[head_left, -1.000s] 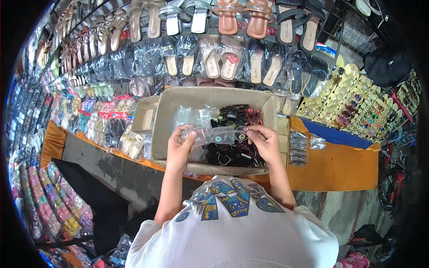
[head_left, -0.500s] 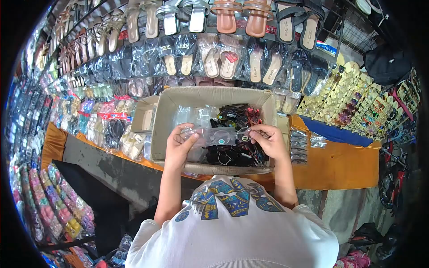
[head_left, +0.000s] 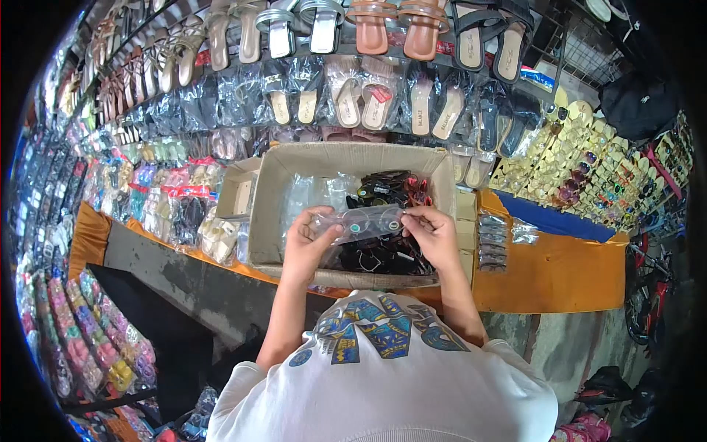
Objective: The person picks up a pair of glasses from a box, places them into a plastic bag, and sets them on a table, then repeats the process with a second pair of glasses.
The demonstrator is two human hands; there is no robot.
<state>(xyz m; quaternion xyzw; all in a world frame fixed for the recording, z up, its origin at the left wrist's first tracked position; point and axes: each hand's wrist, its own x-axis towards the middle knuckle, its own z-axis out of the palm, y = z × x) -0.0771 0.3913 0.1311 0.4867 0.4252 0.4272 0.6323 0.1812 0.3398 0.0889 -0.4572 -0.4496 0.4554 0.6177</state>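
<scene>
Over a cardboard box [head_left: 294, 156], a clear plastic sleeve [head_left: 370, 215] with a pair of glasses in it is stretched between my hands. My left hand [head_left: 313, 239] grips its left end, thumb on the front near a green round sticker [head_left: 355, 227]. The right end is pinched by the fingers of my right hand [head_left: 429, 230], beside a second round sticker. Dark glasses [head_left: 375, 258] are piled in the right part of the box, some with red parts. Clear plastic sleeves [head_left: 302, 193] lie in the box's left part.
Rows of sandals [head_left: 372, 37] and wrapped shoes stand behind the box. A small carton [head_left: 237, 190] is at its left. On the right are an orange cloth [head_left: 560, 272], wrapped packets [head_left: 492, 243] and a rack of sunglasses [head_left: 582, 162].
The glasses are now further inside the sleeve at its right end. My left hand has shifted slightly right, and the sleeve tilts up toward the right.
</scene>
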